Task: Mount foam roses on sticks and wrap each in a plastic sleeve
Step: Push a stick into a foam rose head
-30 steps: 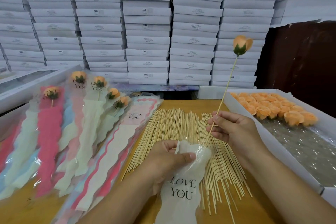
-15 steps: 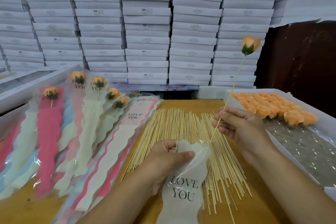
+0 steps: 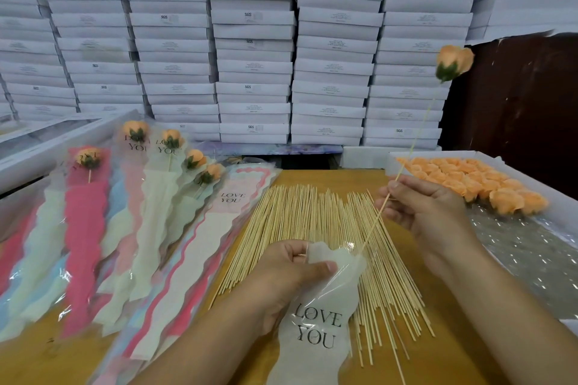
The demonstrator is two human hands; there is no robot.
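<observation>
head view, step: one rose (image 3: 455, 61) is already on its stick (image 3: 406, 156). now the stick has to go into the plastic sleeve (image 3: 325, 306). this looks like the wrapping step.
head view, right hand (image 3: 428, 212): its grip is closed on the stick, pinching it low down with the fingers. the rose is high up and far from the grip, at the top end of the stick.
head view, left hand (image 3: 291, 275): its grip pinches the top edge of the sleeve with thumb and fingers. the sleeve says "love you" and lies over the loose sticks (image 3: 312, 228) on the counter (image 3: 328, 178).
head view, stick tip: the low end of the stick is right at the sleeve's mouth, just beside the left thumb. i cannot tell if it is inside yet.
head view, next move: i think the stick must slide down into the sleeve, while the left hand holds the mouth open.
head view, other things: more roses sit in a tray (image 3: 556, 206) on the right. wrapped roses (image 3: 137, 134) lie on the left.
</observation>
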